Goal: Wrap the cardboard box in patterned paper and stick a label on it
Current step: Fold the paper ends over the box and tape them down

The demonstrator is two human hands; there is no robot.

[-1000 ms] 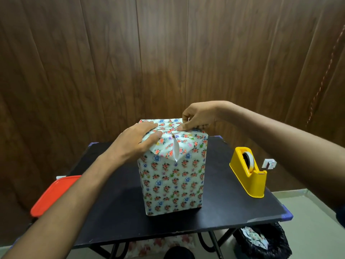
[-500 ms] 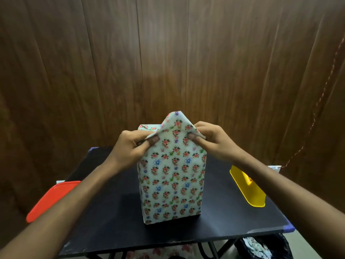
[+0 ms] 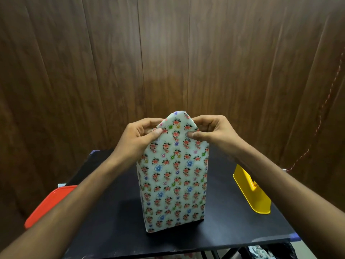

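The box (image 3: 173, 184), covered in white paper with small red and blue flowers, stands upright in the middle of the black table (image 3: 115, 230). Its near top flap (image 3: 176, 126) rises as a tapered point above the box. My left hand (image 3: 141, 135) pinches the flap's left edge between thumb and fingers. My right hand (image 3: 211, 131) pinches the right edge the same way. The top of the box behind the flap is hidden.
A yellow tape dispenser (image 3: 250, 195) sits on the table to the right, partly behind my right forearm. A red lid (image 3: 46, 206) lies off the table's left edge. A dark bin (image 3: 265, 249) with paper scraps sits below the front right corner. A wooden wall stands behind.
A second ago both hands pressed on the folded top with the near flap hanging down. The flap has since been lifted upright and both hands now pinch its edges higher up.
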